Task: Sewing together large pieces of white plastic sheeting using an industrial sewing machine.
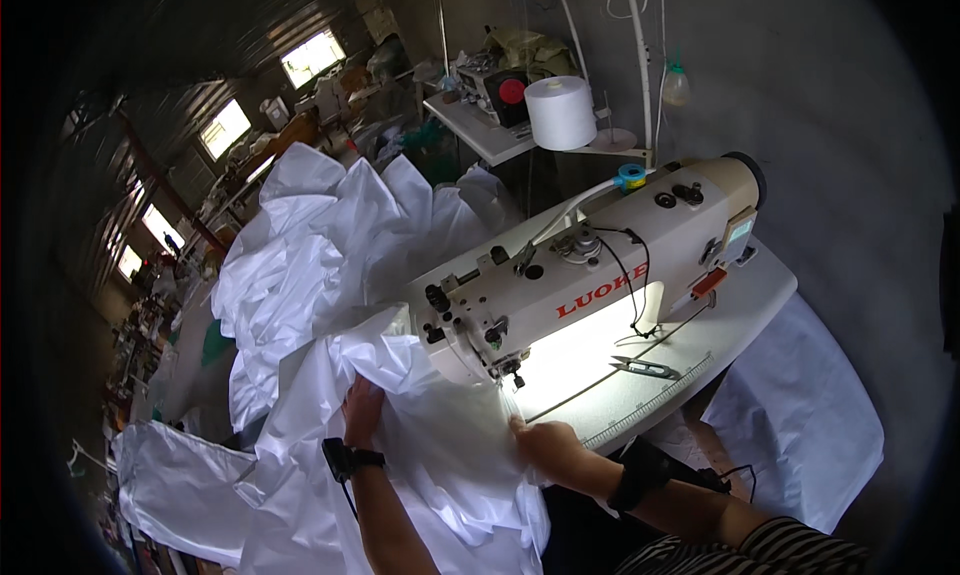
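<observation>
Both hands, left [362,407] and right [548,445], press flat, fingers open, on white fabric [440,455] beside the sewing machine [590,275].

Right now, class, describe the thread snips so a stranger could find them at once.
Start at the cream sewing machine on the white table. In the lit patch under its arm lie the snips, the only small dark metal tool there, just above the ruler along the table's edge.

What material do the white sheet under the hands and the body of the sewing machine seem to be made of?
White sheet: probably thin woven or synthetic fabric, slightly shiny; it crumples into sharp folds.
Sewing machine: likely painted metal, smooth cream finish with soft reflections; plastic cannot be excluded.
</observation>
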Motion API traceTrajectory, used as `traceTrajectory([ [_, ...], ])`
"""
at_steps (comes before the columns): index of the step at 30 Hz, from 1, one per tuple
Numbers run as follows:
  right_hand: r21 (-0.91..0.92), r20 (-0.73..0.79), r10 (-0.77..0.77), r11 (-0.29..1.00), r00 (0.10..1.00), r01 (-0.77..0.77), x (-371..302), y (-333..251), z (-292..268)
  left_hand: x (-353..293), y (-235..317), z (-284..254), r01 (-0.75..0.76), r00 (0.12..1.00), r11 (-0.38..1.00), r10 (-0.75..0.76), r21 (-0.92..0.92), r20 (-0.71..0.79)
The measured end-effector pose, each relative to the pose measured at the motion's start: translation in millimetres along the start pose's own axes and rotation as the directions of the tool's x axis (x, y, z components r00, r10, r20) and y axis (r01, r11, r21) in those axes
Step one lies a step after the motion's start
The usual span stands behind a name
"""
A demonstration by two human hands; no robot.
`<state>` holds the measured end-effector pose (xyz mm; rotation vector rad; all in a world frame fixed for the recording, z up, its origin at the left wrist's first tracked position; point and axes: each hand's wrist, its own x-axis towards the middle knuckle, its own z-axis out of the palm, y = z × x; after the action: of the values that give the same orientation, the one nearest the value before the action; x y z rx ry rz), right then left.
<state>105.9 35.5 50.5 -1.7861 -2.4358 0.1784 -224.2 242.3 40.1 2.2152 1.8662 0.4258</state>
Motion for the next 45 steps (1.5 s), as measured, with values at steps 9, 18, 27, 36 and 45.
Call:
traceTrajectory([
  [9, 0.462, -0.075, 0.041, 0.887, 0.996, -0.002, -5, 20, -3, -275, 223, 47, -0.168, 0.916, 0.927, 0.022, -0.335, -0.400],
  [18, 0.599, -0.055, 0.068, 0.801, 0.996, -0.022, -34, 20, -21, -309, 242, 114, 0.185, 0.907, 0.912, -0.302, -0.366, -0.294],
  [27, 0.739, 0.133, 0.019, 0.665, 0.991, -0.112, -71, 20, -11, -304, 259, 32, -0.173, 0.969, 0.980, 0.187, 0.097, -0.161],
  [36, 0.754, 0.094, 0.077, 0.646, 0.993, -0.121, -114, 51, -12, -306, 271, 54, -0.070, 0.951, 0.980, 0.010, -0.184, -0.309],
  [45, 0.652, -0.074, 0.159, 0.755, 0.984, -0.073, -82, 41, -25, -299, 279, 56, -0.204, 0.979, 0.977, 0.205, 0.059, -0.009],
])
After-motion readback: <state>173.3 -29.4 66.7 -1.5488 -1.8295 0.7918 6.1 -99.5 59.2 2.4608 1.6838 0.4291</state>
